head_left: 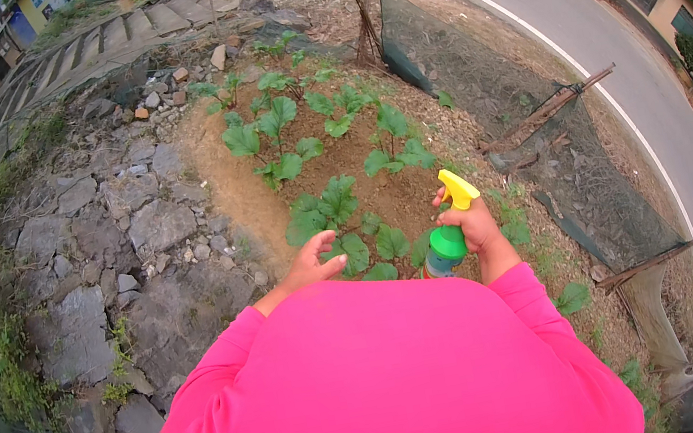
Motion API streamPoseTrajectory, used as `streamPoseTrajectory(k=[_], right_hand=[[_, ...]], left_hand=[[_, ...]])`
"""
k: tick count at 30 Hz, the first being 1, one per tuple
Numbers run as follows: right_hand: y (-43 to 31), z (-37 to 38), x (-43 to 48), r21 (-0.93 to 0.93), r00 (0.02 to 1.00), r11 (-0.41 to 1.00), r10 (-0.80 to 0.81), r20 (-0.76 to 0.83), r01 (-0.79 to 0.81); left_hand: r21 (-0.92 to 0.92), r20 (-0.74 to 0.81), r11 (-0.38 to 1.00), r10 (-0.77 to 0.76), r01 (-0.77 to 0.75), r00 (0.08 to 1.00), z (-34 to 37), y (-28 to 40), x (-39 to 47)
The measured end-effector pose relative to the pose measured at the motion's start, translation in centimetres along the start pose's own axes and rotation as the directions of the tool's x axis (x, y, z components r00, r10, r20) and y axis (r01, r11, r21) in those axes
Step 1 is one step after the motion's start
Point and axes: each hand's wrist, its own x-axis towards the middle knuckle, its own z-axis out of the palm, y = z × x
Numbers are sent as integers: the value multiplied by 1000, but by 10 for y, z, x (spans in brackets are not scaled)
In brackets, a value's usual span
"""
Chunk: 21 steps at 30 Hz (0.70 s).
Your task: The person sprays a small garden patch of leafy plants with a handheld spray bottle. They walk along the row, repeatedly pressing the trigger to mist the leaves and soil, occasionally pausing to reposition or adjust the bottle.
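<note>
My right hand (473, 223) grips the neck of a green spray bottle (445, 248) with a yellow trigger head (459, 190). The bottle stands roughly upright, and my pink shirt hides its base. My left hand (312, 264) holds nothing; its thumb and fingers are apart, close to the leaves of a broad-leaved green plant (339, 203). More leaves (391, 242) of low plants lie between my two hands. Farther up the bed grow other leafy plants (278, 118) in bare brown soil (336, 150).
A green mesh fence (464, 55) on wooden stakes (547, 110) runs along the right, with a paved road (603, 33) beyond. Uneven stone slabs (161, 225) and rubble cover the left. Concrete steps (113, 32) lie at the upper left.
</note>
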Motion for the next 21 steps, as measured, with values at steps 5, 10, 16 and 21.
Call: streamPoseTrajectory(k=[5, 10, 16, 21], right_hand=[[-91, -42, -14, 95, 946, 943, -323, 37, 318], [-79, -75, -13, -128, 965, 991, -80, -251, 49], [-67, -89, -46, -146, 854, 989, -54, -517, -26], [-100, -70, -85, -414, 560, 747, -665, -494, 521]], left_hand=[[34, -16, 999, 17, -17, 1000, -3, -8, 4], [-54, -9, 998, -26, 25, 1000, 0, -10, 6], [-106, -2, 989, -102, 102, 995, 2, -7, 16], [54, 80, 997, -54, 49, 995, 18, 8, 36]])
